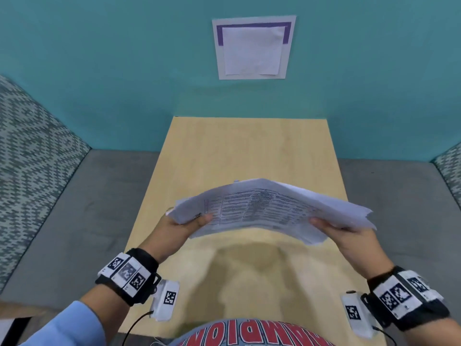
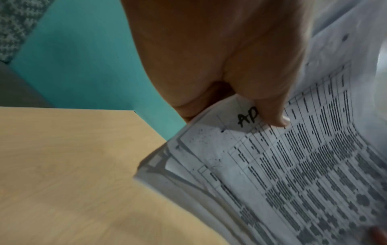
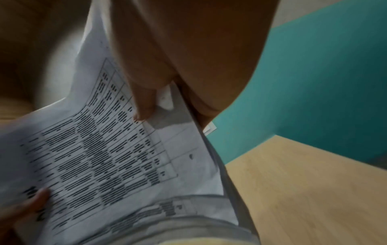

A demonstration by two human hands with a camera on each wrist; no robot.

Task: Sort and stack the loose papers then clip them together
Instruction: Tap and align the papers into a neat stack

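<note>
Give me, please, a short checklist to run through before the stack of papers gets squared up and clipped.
1. Both hands holding the stack: ok. The left hand grips one end of the papers, the right hand the other.
2. Stack lifted above the table: ok.
3. Edges aligned: not ok. Sheets are staggered at the left corner and at the right end.
4. Stack flat: not ok, it arches upward in the middle.
5. Clip within reach: cannot tell, none is clearly visible.
6. Bare table surface for tapping edges: ok.
</note>
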